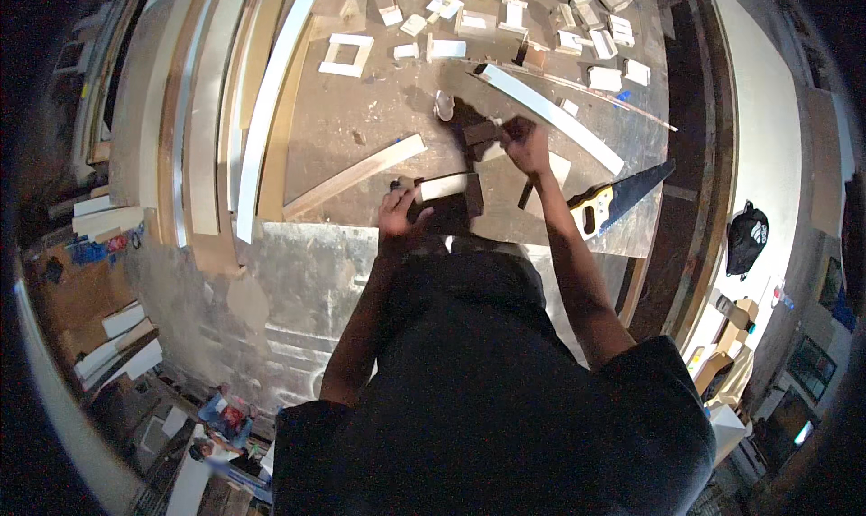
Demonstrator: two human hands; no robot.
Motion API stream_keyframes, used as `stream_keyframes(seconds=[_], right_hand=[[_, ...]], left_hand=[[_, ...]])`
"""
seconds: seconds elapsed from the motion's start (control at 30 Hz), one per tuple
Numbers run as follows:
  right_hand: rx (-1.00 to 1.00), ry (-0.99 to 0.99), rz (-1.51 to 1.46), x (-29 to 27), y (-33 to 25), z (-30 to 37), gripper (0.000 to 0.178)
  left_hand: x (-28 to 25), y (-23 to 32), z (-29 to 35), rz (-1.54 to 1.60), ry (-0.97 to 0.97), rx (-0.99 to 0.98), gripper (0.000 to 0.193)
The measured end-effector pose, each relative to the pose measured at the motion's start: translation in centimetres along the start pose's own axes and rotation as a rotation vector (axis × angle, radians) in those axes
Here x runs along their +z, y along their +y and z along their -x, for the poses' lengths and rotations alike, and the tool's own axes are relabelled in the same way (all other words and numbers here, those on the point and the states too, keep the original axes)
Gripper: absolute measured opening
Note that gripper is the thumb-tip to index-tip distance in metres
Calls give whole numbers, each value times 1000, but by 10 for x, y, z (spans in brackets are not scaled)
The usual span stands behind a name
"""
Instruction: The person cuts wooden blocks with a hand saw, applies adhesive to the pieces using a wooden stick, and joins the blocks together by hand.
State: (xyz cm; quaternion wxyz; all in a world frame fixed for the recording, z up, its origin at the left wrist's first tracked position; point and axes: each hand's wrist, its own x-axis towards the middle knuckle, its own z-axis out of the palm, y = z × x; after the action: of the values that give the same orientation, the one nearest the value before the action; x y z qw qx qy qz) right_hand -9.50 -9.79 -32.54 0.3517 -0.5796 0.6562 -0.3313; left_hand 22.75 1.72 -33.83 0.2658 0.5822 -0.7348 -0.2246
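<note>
At the near edge of the wooden worktable, my left hand [397, 214] grips the left end of a small pale wooden block [444, 187]. Shadow hides the lower side of this block. Farther right and a bit forward, my right hand [528, 148] is closed, its fingers pinched together above the table. Just left of those fingertips is a dark brown piece [481, 133]; shadow and blur hide whether they hold it. A handsaw [622, 200] with a yellow and black handle lies right of my right forearm.
Long boards [207, 110] lie along the table's left side. A white-faced strip [550, 119] slants beyond my right hand, and a loose wooden strip [356, 175] lies left. Several small wooden frames and blocks [514, 15] cover the far side. A black backpack [748, 239] is at right.
</note>
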Motion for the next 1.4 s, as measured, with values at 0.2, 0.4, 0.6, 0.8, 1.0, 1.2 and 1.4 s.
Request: stream_keyframes(seconds=[0.2,0.4,0.6,0.8,1.0,1.2,1.4], right_hand=[[70,-126,95,-10,10,87,18],[-151,-123,298,20,1,91,14],[-108,-168,413,54,16,78,21],[100,-164,391,71,-1,77,27],[-143,-175,561,69,-12,83,30],[124,-28,321,74,-21,74,29],[304,-124,341,83,-31,82,30]], left_hand=[[21,40,-51,71,-134,145,53],[46,11,-69,176,-165,37,43],[50,-7,-71,213,-230,12,46],[61,-22,-63,415,-232,-112,52],[54,-27,-64,357,-215,-24,53],[39,-26,-69,305,-260,27,55],[36,-32,-72,306,-320,74,56]])
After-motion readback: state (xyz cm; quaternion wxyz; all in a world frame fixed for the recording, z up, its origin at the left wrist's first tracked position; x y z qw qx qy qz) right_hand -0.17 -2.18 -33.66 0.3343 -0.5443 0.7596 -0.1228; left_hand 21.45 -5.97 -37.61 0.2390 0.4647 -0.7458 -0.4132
